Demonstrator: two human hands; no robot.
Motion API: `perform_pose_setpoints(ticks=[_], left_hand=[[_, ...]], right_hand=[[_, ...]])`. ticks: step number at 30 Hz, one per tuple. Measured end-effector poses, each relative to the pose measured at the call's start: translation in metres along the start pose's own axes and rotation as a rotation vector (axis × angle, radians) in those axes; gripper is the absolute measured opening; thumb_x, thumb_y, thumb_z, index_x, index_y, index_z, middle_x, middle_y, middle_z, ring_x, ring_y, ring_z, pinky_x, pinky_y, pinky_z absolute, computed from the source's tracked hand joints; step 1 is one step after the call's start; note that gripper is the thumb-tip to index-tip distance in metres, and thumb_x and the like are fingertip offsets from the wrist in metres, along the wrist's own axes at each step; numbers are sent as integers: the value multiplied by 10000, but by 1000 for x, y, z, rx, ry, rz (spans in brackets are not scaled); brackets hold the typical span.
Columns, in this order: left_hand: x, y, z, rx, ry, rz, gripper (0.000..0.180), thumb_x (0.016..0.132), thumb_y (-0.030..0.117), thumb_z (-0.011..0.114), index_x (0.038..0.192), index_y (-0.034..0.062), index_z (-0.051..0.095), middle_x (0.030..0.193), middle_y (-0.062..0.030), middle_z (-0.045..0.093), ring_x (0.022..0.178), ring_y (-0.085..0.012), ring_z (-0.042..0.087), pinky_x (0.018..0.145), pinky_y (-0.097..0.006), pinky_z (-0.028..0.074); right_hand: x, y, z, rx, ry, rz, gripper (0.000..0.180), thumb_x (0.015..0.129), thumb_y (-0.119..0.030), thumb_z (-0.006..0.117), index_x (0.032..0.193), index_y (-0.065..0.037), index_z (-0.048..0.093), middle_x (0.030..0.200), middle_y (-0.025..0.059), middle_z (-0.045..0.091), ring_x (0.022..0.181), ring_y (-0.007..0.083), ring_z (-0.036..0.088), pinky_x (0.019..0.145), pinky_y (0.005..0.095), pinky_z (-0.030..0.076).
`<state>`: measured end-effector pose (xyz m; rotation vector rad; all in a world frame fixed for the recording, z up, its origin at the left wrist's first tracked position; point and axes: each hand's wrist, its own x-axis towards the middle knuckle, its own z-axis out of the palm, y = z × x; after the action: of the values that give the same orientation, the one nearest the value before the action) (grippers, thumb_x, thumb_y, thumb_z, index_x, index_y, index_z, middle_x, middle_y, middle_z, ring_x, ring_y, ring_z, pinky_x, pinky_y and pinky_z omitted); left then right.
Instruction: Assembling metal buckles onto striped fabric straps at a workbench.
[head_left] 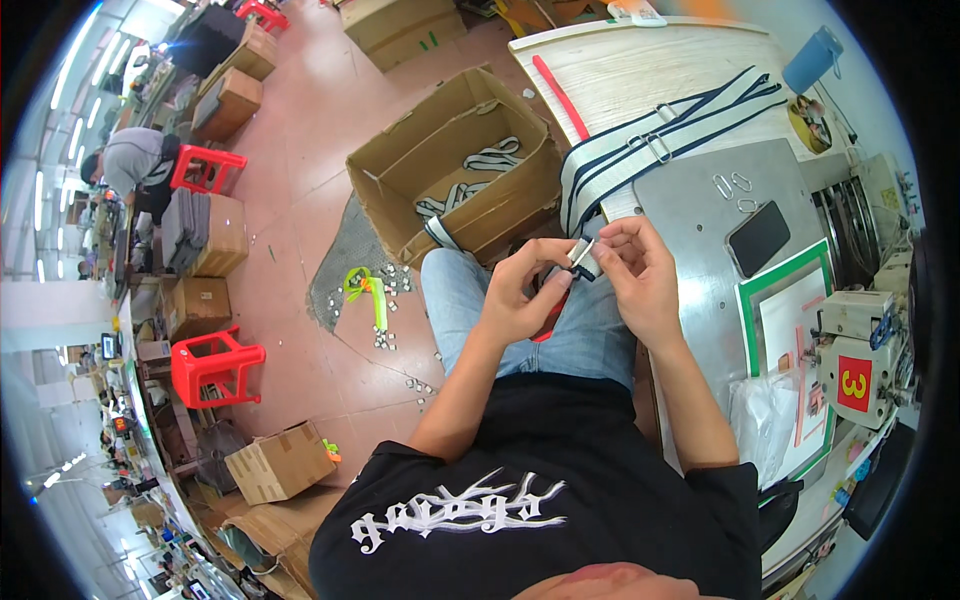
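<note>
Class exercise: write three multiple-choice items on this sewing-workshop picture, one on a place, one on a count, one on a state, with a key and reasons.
1. Where do the loose striped strap pieces lie?
A. in the open cardboard box
B. on a red stool
C. on the phone

2. How many red plastic stools show?
A. one
B. three
C. six

3. What are both hands doing?
A. resting flat
B. pinching one strap end
C. hanging empty

Key: A, straps lie inside the open cardboard box; B, stools stand along the floor; B, left hand and right hand pinch the navy-and-white striped strap end.
</note>
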<state>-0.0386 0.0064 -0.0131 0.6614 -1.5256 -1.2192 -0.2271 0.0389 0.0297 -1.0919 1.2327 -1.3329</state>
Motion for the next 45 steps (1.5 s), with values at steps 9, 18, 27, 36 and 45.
perform_pose_setpoints(ticks=[9, 18, 27, 36, 45], left_hand=[[5, 14, -10, 51, -43, -235, 252, 963, -28, 713, 1192, -29, 611, 1134, -102, 746, 961, -98, 671, 845, -251, 534], [9, 18, -22, -155, -110, -355, 290, 956, -64, 708, 1236, -52, 635, 1105, -77, 712, 1033, -112, 690, 922, -264, 561], [-1, -13, -19, -140, -83, -475, 233, 939, -41, 724, 1167, -42, 674, 930, -44, 701, 832, -73, 680, 734, -227, 572], [4, 10, -4, -233, -18, -499, 267, 937, -52, 724, 1197, -54, 664, 955, -70, 700, 858, -123, 709, 792, -258, 606], [1, 9, -6, -299, -52, -497, 286, 937, -47, 741, 1211, -44, 661, 982, -83, 722, 887, -131, 721, 805, -260, 600]], right_hand=[[-2, -3, -1, 4, -200, -12, 225, 972, 63, 656, 1188, -1, 657, 1056, 33, 647, 995, 96, 627, 892, 251, 515], [-1, 0, -6, -155, -225, -58, 122, 945, 47, 695, 1052, -10, 675, 1021, 43, 656, 996, 111, 657, 888, 272, 545], [-6, -15, -7, 140, -223, -102, 116, 967, 57, 658, 1068, 1, 651, 1060, 73, 652, 1058, 149, 632, 963, 300, 499], [-2, -8, -1, -430, 9, -85, 198, 865, -17, 772, 1050, -28, 703, 920, 49, 667, 893, 166, 620, 846, 304, 489], [-4, -5, 4, -624, -6, -375, 170, 838, -21, 777, 981, -52, 690, 835, 61, 628, 808, 212, 591, 772, 340, 478]])
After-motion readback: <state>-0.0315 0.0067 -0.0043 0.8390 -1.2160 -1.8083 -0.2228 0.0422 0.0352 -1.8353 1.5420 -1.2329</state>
